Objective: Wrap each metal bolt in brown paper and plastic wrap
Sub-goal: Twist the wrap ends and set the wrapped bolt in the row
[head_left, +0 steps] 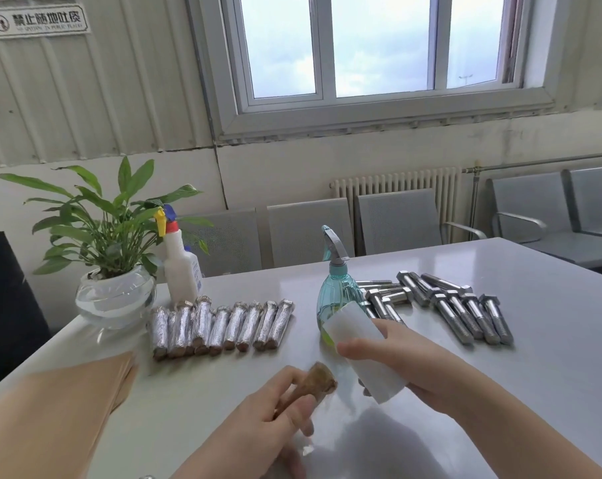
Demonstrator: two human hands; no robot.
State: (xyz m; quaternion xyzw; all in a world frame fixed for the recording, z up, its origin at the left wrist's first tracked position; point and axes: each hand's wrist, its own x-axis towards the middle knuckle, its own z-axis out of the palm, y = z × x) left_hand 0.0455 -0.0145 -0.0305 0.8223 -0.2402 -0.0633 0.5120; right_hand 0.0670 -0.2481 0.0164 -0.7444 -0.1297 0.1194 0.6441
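Observation:
My left hand [271, 413] grips a bolt wrapped in brown paper [318, 380], its head end pointing up and right. My right hand [399, 357] holds a white roll of plastic wrap [356, 344], tilted, just right of the wrapped bolt. A row of several finished wrapped bolts [220, 326] lies on the grey table [499, 392] to the left. Several bare metal bolts [465, 309] lie to the right. A stack of brown paper sheets [68, 402] lies at the near left.
A teal spray bottle [337, 288] stands just behind the roll. A white spray bottle [180, 267] and a potted plant in a glass bowl [114, 295] stand at the back left. Metal chairs [396, 223] line the wall behind the table.

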